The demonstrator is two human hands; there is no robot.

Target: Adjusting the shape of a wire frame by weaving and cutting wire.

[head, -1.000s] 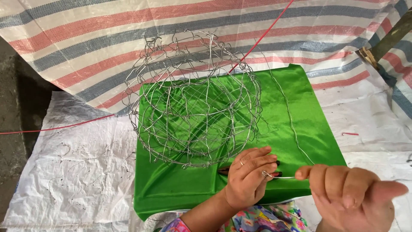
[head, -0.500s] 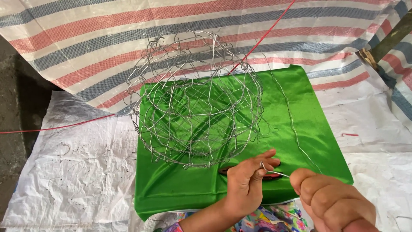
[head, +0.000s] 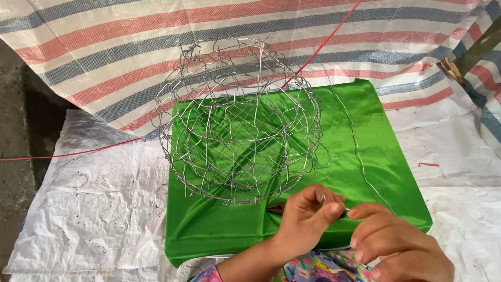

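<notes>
Risk of thin wire [head: 360,156] slipping from pinching fingertips of left hand [head: 308,222] and right hand [head: 396,248], springing back toward wire basket [head: 240,122].

Head camera looks steeply down, close over the green cloth [head: 365,141].

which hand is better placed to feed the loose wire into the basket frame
Probably the left hand: it sits closest to the wire basket frame and pinches the thin wire; the right hand is farther back.
</notes>
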